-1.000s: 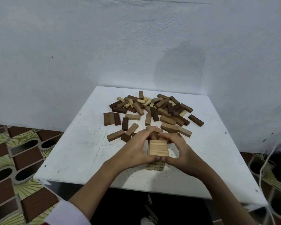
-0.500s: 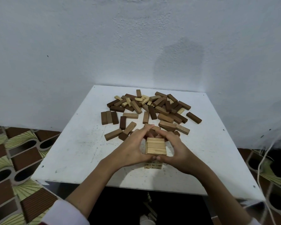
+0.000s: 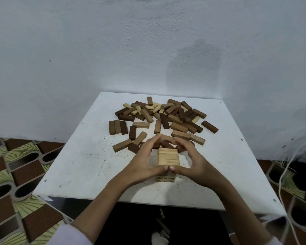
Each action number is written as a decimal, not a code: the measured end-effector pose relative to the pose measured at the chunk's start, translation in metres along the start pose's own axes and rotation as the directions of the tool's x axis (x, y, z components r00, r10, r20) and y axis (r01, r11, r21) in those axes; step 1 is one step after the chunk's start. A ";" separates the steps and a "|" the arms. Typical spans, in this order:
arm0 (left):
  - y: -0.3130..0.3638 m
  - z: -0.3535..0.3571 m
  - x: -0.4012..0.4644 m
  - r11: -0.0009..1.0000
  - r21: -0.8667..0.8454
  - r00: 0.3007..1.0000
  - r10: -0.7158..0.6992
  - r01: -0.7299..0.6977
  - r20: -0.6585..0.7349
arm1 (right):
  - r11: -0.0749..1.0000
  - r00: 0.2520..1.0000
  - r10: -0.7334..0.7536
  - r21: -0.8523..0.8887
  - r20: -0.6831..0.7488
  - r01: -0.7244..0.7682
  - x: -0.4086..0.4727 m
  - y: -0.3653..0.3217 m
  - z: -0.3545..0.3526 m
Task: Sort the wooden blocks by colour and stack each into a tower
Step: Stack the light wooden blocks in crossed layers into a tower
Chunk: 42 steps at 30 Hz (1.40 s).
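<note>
Hands framed the pale tower [image 3: 168,157] near the front middle of the white desk [image 3: 81,161]. The left hand [image 3: 145,161] and the right hand [image 3: 193,161] curved around its two sides, thumbs meeting at the near face and fingertips arching toward each other over the far side. Each grip looked wide and loosely cupped; whether the palms actually touched the wood could not be told. The top layer showed three light blocks lying side by side, with earlier layers showing beneath at the front.

Behind the tower, the loose pile [image 3: 166,117] of dark, mid-brown and a few pale blocks lay scattered across the far half of the desk, with three brown blocks [image 3: 118,127] set side by side at its left edge.

The blocks were probably light, stiff and smooth, so they would slide on each other at a slight push. A single block would best be pinched across its long sides near the middle; the tower itself seemed safest squared up with flat, even pressure from opposite faces.
</note>
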<state>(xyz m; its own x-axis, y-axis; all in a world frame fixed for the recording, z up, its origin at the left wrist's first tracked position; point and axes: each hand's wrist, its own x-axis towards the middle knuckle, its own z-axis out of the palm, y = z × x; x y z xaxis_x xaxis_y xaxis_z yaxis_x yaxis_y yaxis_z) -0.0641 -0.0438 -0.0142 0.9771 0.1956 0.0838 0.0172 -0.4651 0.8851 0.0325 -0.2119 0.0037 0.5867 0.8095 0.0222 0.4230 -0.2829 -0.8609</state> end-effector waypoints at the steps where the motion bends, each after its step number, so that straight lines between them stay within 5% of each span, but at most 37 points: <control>1: 0.001 0.004 -0.005 0.992 -0.117 0.999 -0.040 0.038 -0.015 | 0.998 0.999 0.039 0.060 -0.032 -0.037 -0.003 0.001 0.003; 5: 0.008 0.029 -0.020 0.867 -0.468 0.975 -0.219 0.173 -0.044 | 0.923 0.972 0.183 0.365 -0.148 -0.118 -0.010 0.007 0.026; 12: 0.021 0.045 -0.030 0.810 -0.549 0.958 -0.281 0.205 -0.056 | 0.808 0.955 0.267 0.571 -0.131 -0.147 -0.014 0.011 0.056; 22: 0.017 0.049 -0.025 0.769 -0.592 0.950 -0.312 0.239 -0.023 | 0.834 0.969 0.241 0.523 -0.061 -0.175 -0.016 0.005 0.061; 42: 0.015 0.049 -0.022 0.856 -0.470 0.964 -0.264 0.216 -0.038 | 0.899 0.969 0.217 0.412 -0.117 -0.151 -0.015 0.009 0.060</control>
<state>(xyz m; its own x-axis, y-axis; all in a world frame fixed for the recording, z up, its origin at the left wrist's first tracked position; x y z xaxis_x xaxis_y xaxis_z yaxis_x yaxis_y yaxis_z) -0.0755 -0.0972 -0.0249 0.9292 0.3437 -0.1354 0.1259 0.0501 0.9908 -0.0134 -0.1957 -0.0350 0.7411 0.6631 -0.1058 0.0070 -0.1651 -0.9862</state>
